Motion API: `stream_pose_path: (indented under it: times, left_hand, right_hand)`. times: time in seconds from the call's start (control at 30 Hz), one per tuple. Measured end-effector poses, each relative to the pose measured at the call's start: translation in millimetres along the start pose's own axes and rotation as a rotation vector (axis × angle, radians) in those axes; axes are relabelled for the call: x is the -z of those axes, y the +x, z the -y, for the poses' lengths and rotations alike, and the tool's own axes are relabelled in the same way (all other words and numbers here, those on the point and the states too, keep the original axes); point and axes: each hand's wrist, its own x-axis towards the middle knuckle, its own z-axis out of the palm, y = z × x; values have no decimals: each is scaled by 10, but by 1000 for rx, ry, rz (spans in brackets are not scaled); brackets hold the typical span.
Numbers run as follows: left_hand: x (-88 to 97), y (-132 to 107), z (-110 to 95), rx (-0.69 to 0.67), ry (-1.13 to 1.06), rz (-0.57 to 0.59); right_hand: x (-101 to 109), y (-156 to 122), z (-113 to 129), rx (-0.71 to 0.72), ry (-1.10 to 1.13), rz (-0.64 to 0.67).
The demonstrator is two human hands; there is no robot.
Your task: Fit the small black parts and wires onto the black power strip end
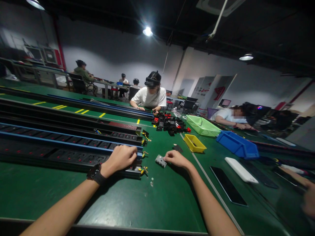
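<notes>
My left hand [121, 156], with a black watch on its wrist, rests with curled fingers on the ends of the long black power strips [81, 156]. Its fingertips point down and are hidden, so what they hold, if anything, cannot be seen. Yellow-green wire ends [144, 170] stick out of the strips just right of it. Between thumb and fingers, my right hand [176, 158] pinches one end of a small grey block-shaped part [160, 161], tilted just above or on the green table. A flat black piece [177, 148] lies beyond that hand.
Black and red parts [169, 123] lie heaped at mid-table. A green basket [201, 126], yellow bin [195, 143] and blue bin [237, 145] stand to the right. Nearer are a phone [228, 186] and white power bank [241, 169]. A co-worker [150, 93] sits opposite; another person's hand is at far right.
</notes>
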Motion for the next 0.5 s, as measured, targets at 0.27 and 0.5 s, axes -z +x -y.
stream_pose_path:
  times: [0.27, 0.5]
  left_hand:
    - [14, -1, -3, -8, 37, 1]
    - [6, 1, -3, -5, 39, 3]
  right_hand:
    - [41, -34, -63, -78, -370, -190]
    - [-383, -33, 482, 257, 99, -56]
